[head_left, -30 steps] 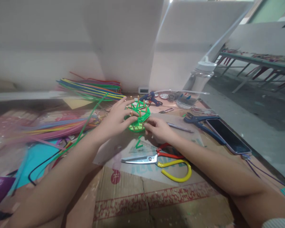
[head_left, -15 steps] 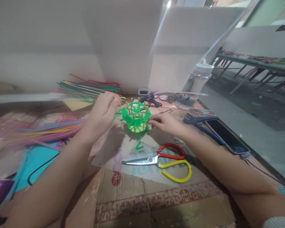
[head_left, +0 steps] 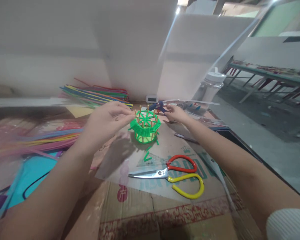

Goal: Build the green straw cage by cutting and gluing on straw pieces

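Here's the green frame [head_left: 146, 129], upright, plastic sheet [head_left: 112, 163] beneath it! At its left side, the left hand [head_left: 110, 121], fingers drawn close, pinch unclear. Behind it, rightward, the right hand [head_left: 176, 113] curls its fingers at the glue gun [head_left: 158, 106], grip uncertain. Scissors [head_left: 162, 173] lie before it.

From my remote station I am seeing a whitish sleeve [head_left: 288, 224] at four o'clock, circling the right arm [head_left: 222, 151]. Fine, close-set lines are covering its cloth; whether they are ribs or printed stripes, I am not managing to tell. Its edge is forming a smooth curve, and beyond it the arm is showing bare down to the right hand [head_left: 176, 114]. At eight o'clock the left arm [head_left: 68, 170] is also showing bare, right up to the left hand [head_left: 107, 121]. Both forearms are tapering toward the wrists.
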